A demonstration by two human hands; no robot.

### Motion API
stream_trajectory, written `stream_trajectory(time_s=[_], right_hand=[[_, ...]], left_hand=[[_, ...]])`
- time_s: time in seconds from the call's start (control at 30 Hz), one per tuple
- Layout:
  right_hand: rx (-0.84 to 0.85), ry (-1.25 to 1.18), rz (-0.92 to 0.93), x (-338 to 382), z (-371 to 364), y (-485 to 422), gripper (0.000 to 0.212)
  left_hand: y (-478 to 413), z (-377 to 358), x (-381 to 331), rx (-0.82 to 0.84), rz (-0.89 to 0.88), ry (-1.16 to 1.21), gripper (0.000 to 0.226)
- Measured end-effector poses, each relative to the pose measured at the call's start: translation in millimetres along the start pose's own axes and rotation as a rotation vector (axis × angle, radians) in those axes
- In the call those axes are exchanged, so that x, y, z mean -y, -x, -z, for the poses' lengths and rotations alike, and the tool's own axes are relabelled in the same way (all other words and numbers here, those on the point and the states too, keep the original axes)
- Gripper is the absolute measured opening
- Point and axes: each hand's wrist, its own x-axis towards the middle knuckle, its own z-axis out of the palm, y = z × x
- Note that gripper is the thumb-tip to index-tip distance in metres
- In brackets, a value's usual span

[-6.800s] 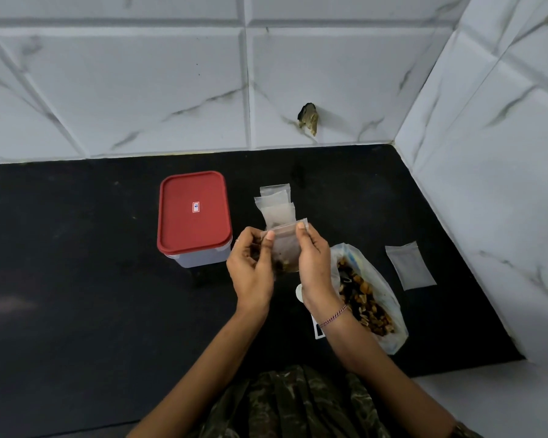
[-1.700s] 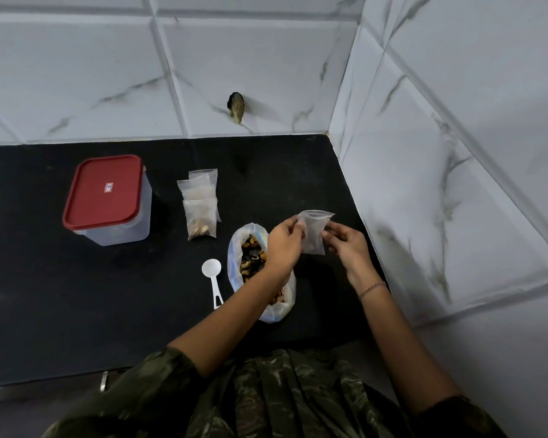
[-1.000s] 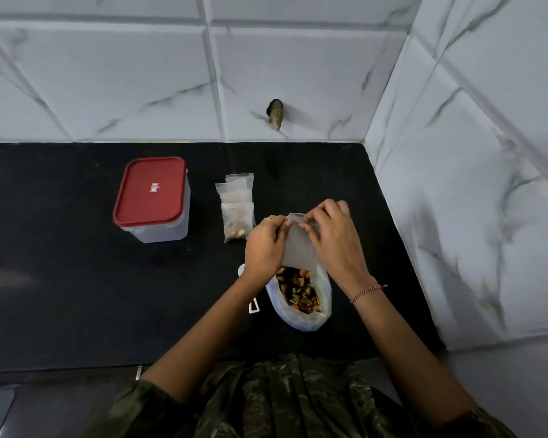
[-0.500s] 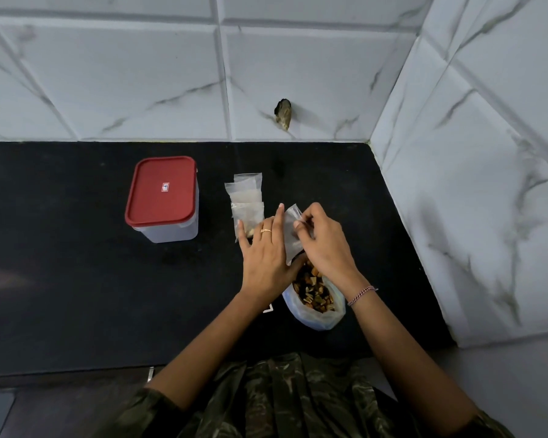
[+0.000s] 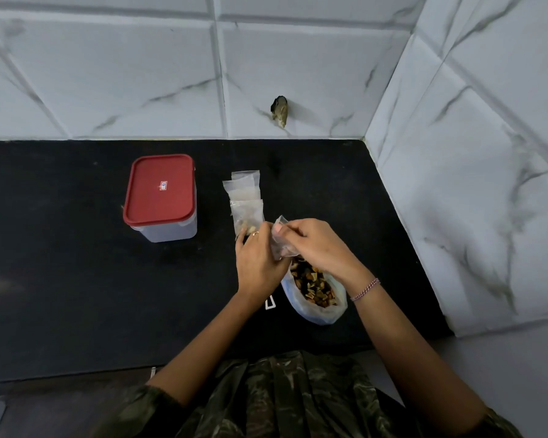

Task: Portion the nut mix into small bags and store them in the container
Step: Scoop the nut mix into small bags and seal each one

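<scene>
A small clear bag (image 5: 280,238) is held between both hands just above the open big bag of nut mix (image 5: 314,289) on the black counter. My left hand (image 5: 257,260) grips its left side and my right hand (image 5: 317,245) pinches its top edge. Some nuts show through the small bag's lower part. Filled small bags (image 5: 246,203) lie in an overlapping row just beyond my left hand. The container (image 5: 162,197) with its red lid shut stands to the left.
A white scoop's handle end (image 5: 269,302) pokes out under my left wrist. White marble-tiled walls close the counter at the back and on the right. A dark stub (image 5: 280,110) sticks out of the back wall.
The empty small bag was picked up from the right and brought over the nut bag. My left fingers, spread half a second ago, now curl on the bag.
</scene>
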Motion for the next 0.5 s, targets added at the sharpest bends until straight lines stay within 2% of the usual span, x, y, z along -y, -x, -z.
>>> stream_trajectory(time_s=[0.13, 0.2, 0.3, 0.4, 0.5], right_hand=[[-0.073, 0.109, 0.059, 0.3, -9.2, -0.4, 0.018], [-0.109, 0.056, 0.050, -0.5, -12.0, -1.1, 0.013], [-0.055, -0.050, 0.014, 1.3, -11.5, 0.5, 0.027], [0.003, -0.029, 0.038, 4.3, -6.8, 5.2, 0.034], [-0.142, -0.001, 0.111, 7.6, -1.4, 10.6, 0.028]], left_hand=[[2.8, 0.3, 4.2, -0.022, -0.033, 0.101, 0.029], [4.0, 1.1, 5.0, -0.015, -0.038, 0.115, 0.029], [4.5, 2.3, 11.9, 0.001, -0.032, 0.168, 0.030], [5.7, 3.4, 15.8, 0.014, -0.031, 0.229, 0.029], [7.2, 4.1, 16.1, 0.006, 0.015, 0.283, 0.034]])
